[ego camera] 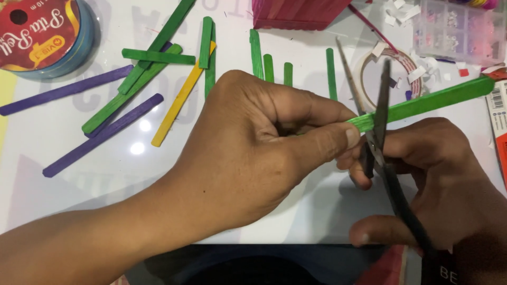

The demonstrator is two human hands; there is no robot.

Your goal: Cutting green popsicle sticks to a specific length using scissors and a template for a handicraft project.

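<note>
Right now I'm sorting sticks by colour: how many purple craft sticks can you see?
3 purple sticks: upper stick at left, lower stick below it, and third stick barely showing under the green pile. More may be hidden.

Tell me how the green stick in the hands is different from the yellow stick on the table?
The green flat wooden craft stick is pinched in the left hand above the white table, between the open blades of black scissors in the right hand. The yellow flat wooden craft stick lies untouched, partly under green sticks. Both are flat and slim.
</note>
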